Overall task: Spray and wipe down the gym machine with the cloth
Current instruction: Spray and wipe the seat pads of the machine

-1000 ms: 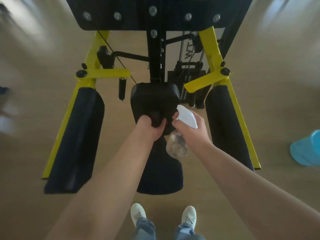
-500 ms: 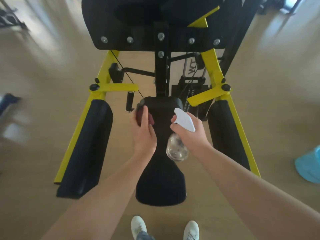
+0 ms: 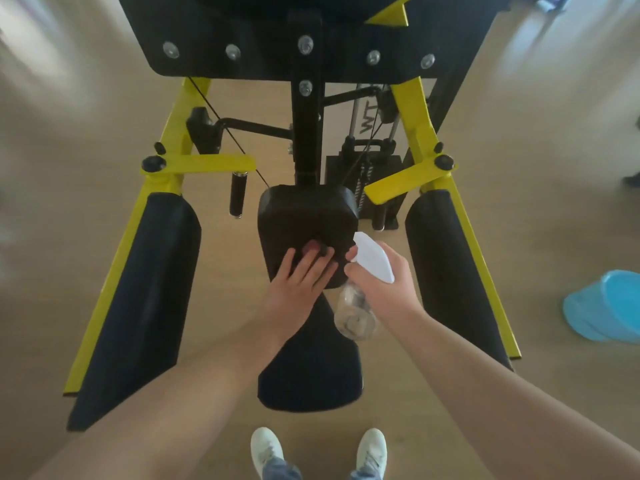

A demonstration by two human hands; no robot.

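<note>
The gym machine has a yellow frame [image 3: 414, 109] and black pads. Its central black pad [image 3: 306, 216] sits in front of me, above the black seat [image 3: 311, 372]. My left hand [image 3: 298, 289] lies flat on the pad's lower part with straight fingers, pressing a dark reddish cloth [image 3: 313, 247] that peeks out past the fingertips. My right hand [image 3: 384, 285] grips a clear spray bottle [image 3: 355, 315] with a white trigger head [image 3: 372, 258], held just right of the pad with its nozzle toward it.
Long black side pads stand at the left [image 3: 138, 299] and right [image 3: 446, 271] on yellow arms. A weight stack [image 3: 363, 168] sits behind the pad. A blue basin [image 3: 609, 306] lies on the wooden floor at the right. My white shoes [image 3: 266, 448] are below the seat.
My left hand moved from gripping the pad's lower edge, up along its left side, to lying flat on its lower face with the cloth. The spray bottle stayed beside the pad.
</note>
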